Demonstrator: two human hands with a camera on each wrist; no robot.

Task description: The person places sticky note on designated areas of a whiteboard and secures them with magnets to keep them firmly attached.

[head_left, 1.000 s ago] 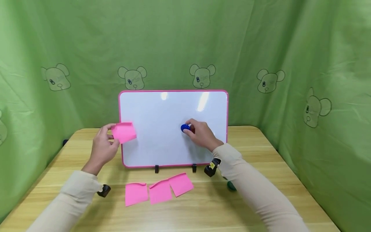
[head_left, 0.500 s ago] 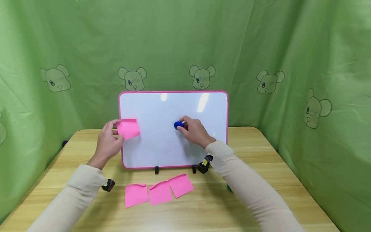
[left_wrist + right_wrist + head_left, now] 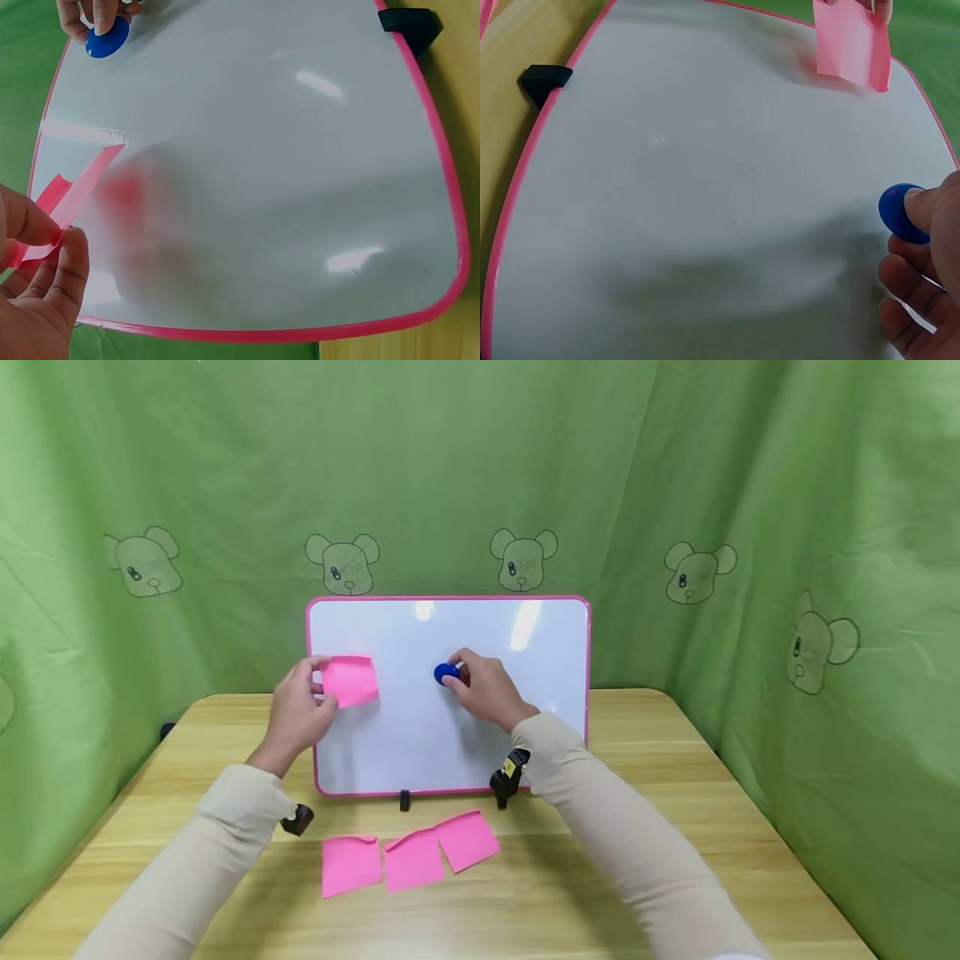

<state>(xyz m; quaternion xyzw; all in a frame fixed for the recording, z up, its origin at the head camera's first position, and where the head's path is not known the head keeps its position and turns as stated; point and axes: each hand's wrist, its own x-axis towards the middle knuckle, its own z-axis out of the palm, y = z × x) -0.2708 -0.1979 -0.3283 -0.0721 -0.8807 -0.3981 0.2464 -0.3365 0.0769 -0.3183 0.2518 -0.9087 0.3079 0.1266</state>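
L hand [image 3: 297, 713] pinching pink note [image 3: 352, 682] | R hand [image 3: 489, 690] pinching blue disc [image 3: 446, 674] | 3 notes [image 3: 415, 862] on tbl [image 3: 420, 927]

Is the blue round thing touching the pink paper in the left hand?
Apart. The head view shows white board in the gap between the blue round thing in the right hand and the pink paper in the left hand.

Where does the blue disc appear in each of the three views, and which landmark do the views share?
Head: the blue disc, pinched by the right hand, lies just left of the picture's centre.
Left wrist: upper left, near the top edge.
Right wrist: right side, a little below mid-height.
Shared landmark: the pink rim around the whiteboard.
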